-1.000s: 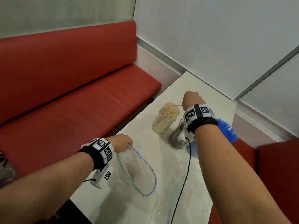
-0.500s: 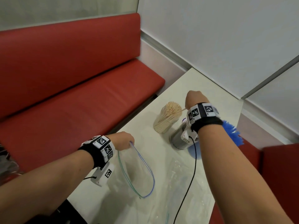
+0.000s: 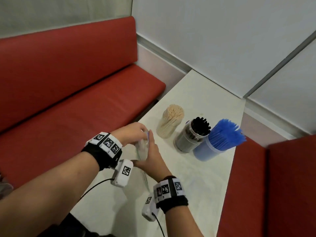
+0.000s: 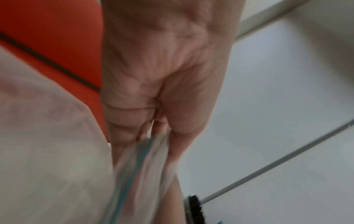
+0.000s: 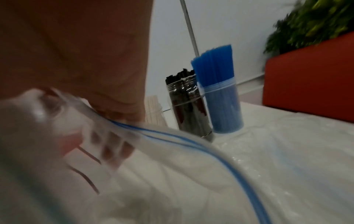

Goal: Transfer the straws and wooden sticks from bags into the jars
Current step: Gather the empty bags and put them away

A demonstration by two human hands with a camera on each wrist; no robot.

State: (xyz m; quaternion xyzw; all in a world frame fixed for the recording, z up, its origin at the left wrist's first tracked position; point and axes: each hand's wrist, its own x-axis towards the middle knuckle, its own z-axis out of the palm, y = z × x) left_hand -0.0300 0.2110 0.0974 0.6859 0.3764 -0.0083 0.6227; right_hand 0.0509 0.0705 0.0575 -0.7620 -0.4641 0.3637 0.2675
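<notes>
A clear zip bag (image 3: 142, 148) is gathered upright between my two hands over the white table (image 3: 205, 177). My left hand (image 3: 135, 132) grips its top edge from the left; in the left wrist view the curled fingers (image 4: 145, 130) pinch the bag (image 4: 134, 174) at its teal zip line. My right hand (image 3: 150, 151) lies flat against the bag's right side with fingers straight. Beyond stand three jars: wooden sticks (image 3: 169, 124), black straws (image 3: 193, 135) and blue straws (image 3: 217, 141). I cannot tell if anything is inside the bag.
A red bench (image 3: 77, 100) runs along the table's left side and a red seat (image 3: 273, 185) stands at its right. Grey wall panels (image 3: 222, 40) close the far end. In the right wrist view more clear plastic (image 5: 277, 144) lies on the table near the jars.
My right hand has come back from the wooden stick jar to the bag. The left hand has lifted the bag, and its open mouth is now pressed flat between both hands.
</notes>
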